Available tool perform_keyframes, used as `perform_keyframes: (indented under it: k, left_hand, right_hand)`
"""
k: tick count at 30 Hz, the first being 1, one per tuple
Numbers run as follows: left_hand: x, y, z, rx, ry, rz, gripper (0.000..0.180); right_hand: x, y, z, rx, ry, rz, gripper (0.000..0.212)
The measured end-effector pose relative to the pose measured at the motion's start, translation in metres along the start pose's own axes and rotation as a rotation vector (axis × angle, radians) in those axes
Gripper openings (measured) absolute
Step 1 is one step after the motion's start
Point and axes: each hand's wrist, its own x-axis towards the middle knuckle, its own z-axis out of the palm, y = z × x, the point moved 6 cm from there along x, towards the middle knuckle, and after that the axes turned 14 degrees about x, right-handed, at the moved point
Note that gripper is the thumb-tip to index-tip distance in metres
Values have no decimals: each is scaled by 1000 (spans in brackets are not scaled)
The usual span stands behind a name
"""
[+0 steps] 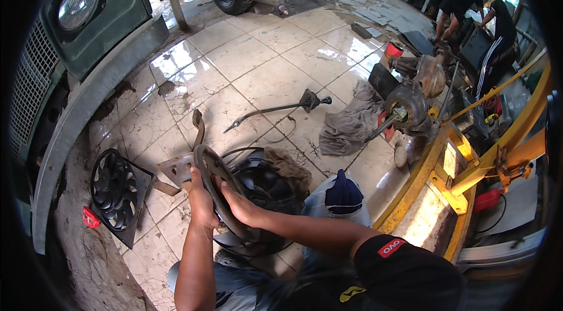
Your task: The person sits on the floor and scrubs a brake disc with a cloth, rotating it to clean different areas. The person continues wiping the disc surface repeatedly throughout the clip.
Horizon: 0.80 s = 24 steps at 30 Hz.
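Note:
A round dark metal disc [206,161] with a thick rim stands on edge between my hands, tilted, in front of my lap. My left hand [202,202] grips its left side, with the fingers up along the rim. My right hand [239,204] presses against the disc from the right, its fingertips partly hidden by it. Close behind is a black fan [267,185], partly covered by the disc and my right arm. A brown rag [290,173] lies against the fan. Beside the disc, a metal bracket [175,171] and a pedal-like lever [198,128] are on the tiles.
Another black fan [114,191] lies at left, near a red packet [91,217]. A gear lever [272,108] is on the floor ahead. To the right are a grey cloth [352,123], an axle housing [407,102] and a yellow frame [422,182]. Two people work at far right.

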Motion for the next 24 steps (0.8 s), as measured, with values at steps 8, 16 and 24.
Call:
perform_keyframes:
  k: [8, 16, 24]
  left_hand:
    - [10, -6, -6, -131, -60, 24, 65]
    - [-1, -3, 2, -63, -19, 17, 68]
    - [5, -10, -2, -67, -4, 10, 68]
  right_hand:
    - [1, 4, 3, -130, -6, -103, 78]
    - [1, 6, -4, -193, 30, -81, 79]
    - [-3, -1, 0, -169, 32, -82, 77]
